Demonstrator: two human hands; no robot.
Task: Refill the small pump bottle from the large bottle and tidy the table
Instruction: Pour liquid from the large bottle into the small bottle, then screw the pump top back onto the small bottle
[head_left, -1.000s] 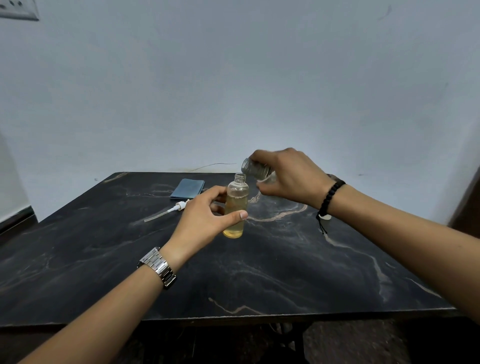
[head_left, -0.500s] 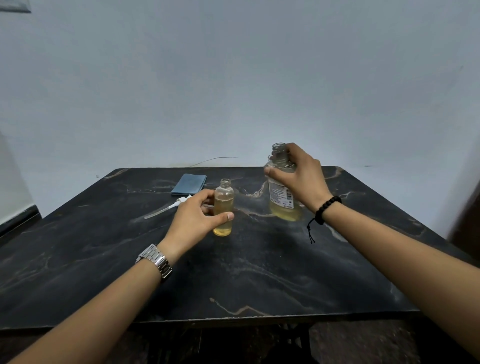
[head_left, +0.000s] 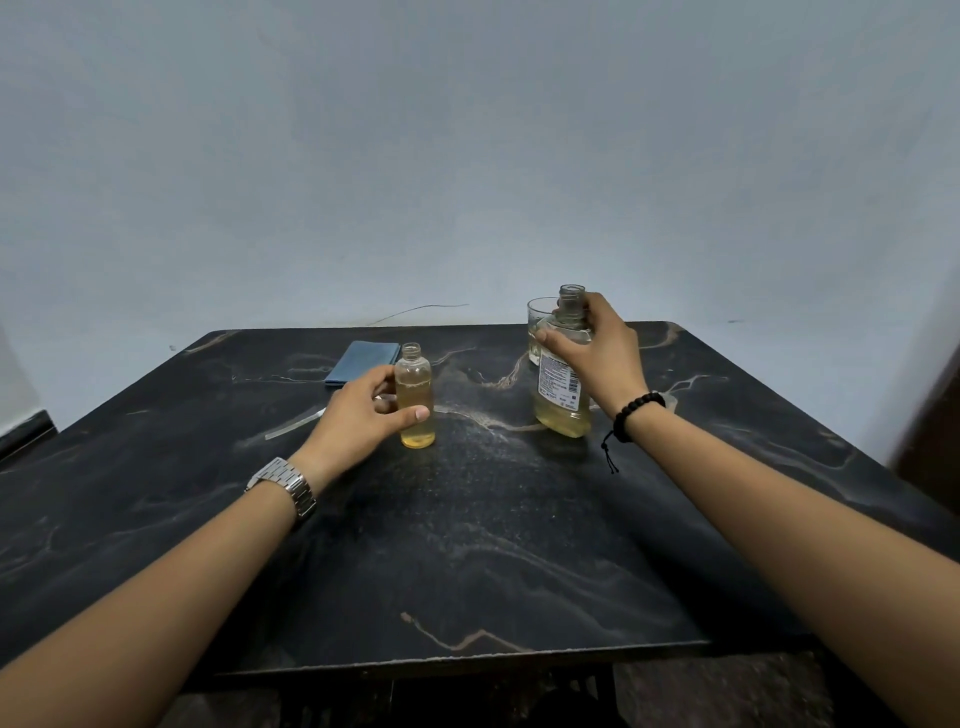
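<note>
Head view: small bottle (head_left: 415, 396), uncapped, upright on the black marble table (head_left: 467, 545), about three-quarters full of yellow liquid; left hand (head_left: 363, 415) curls round its body. Large bottle (head_left: 563, 384) stands upright well to the right, uncapped, right hand (head_left: 597, 353) gripping its shoulder. Pump tube (head_left: 293, 425) lies behind the left hand; folded blue cloth (head_left: 361, 362) further back; glass (head_left: 537, 325) behind the large bottle.

The large bottle (head_left: 563, 395) carries a white label (head_left: 557, 382) with a barcode and lines of small print, too tiny and blurred to read. No other writing shows.
</note>
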